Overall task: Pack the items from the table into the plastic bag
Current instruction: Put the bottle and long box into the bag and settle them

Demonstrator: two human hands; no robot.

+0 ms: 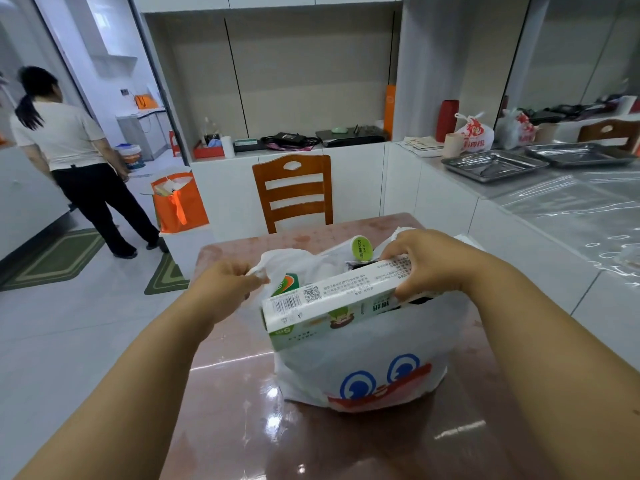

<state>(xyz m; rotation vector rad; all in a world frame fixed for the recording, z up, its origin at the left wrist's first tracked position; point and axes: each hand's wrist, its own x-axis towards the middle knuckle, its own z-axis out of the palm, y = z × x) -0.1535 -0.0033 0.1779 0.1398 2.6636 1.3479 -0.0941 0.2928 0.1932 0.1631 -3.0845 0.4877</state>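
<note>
A white plastic bag [363, 358] with blue cartoon eyes and a red mouth stands on the glossy brown table [242, 410]. My left hand [225, 285] pinches the bag's left handle and holds the mouth apart. My right hand [426, 261] grips the right end of a long white-and-green box [329, 303], which lies tilted across the bag's mouth, its left end sticking out. Inside the bag I see a green-lidded container [362, 247] and an orange-and-green packet [285, 284]; the rest of the contents are hidden.
A wooden chair [292, 190] stands at the table's far edge. A white counter on the right carries metal trays [495, 164] and a knotted bag [476, 133]. An orange bag [178, 202] sits on a low stand to the left. A person [72, 157] stands at far left.
</note>
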